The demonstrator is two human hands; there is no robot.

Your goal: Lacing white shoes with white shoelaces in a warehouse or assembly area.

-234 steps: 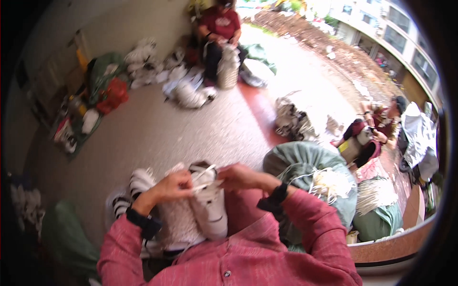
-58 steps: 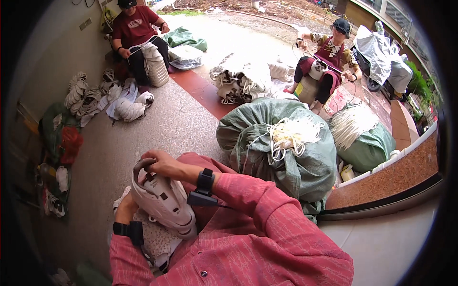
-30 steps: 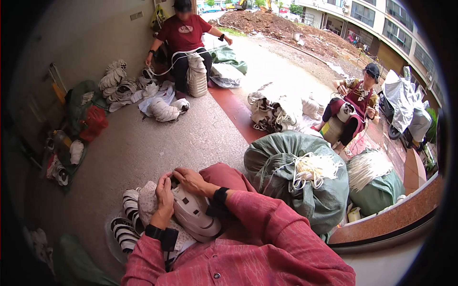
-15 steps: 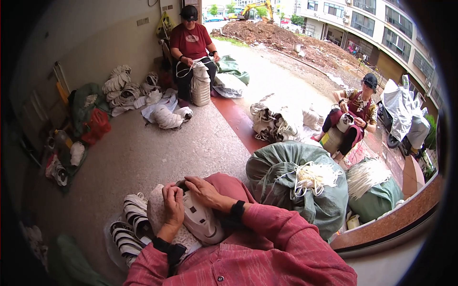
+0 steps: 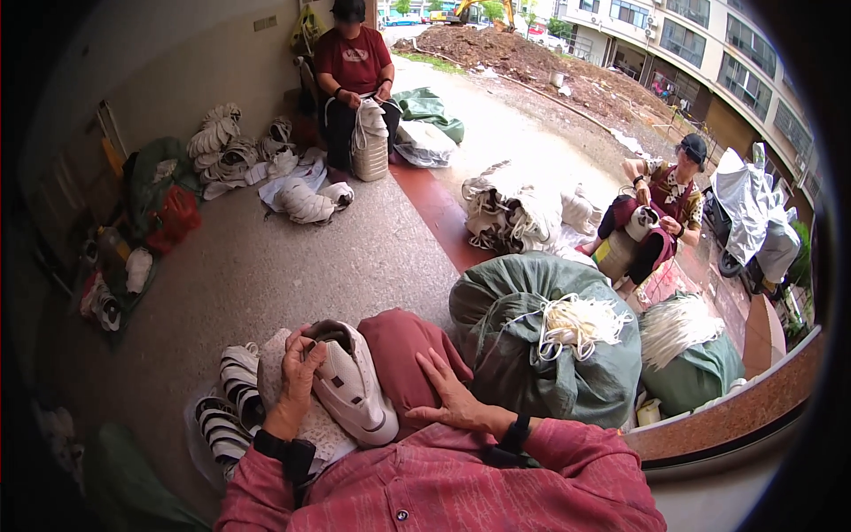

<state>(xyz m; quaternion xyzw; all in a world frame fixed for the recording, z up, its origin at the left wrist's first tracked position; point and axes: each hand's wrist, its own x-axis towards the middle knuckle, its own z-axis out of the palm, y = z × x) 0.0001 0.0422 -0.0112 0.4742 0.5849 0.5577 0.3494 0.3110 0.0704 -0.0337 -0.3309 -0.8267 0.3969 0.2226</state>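
A white sneaker (image 5: 357,390) lies across my lap, its toe toward me and its dark-lined opening facing away. My left hand (image 5: 300,377) grips the side of that opening, thumb and fingers at the collar. On the dark red cloth (image 5: 412,355) over my knee, right of the shoe, rests my right hand (image 5: 454,397), fingers spread and holding nothing. Pale patterned cloth (image 5: 321,433) shows under the shoe and my left wrist. Beside my left forearm are nested stacks of black-and-white shoe uppers (image 5: 232,412).
A big green sack (image 5: 505,306) topped with white laces (image 5: 581,326) stands at my right, another lace-topped green sack (image 5: 700,381) beyond it. Two people sit working on shoes: one in dark red (image 5: 353,66), one farther right (image 5: 656,208). Piles of white uppers (image 5: 510,213) lie on the floor.
My right hand has left the shoe's opening and moved right onto the dark red cloth. My left hand stays at the collar, shifted slightly left; the shoe is more exposed.
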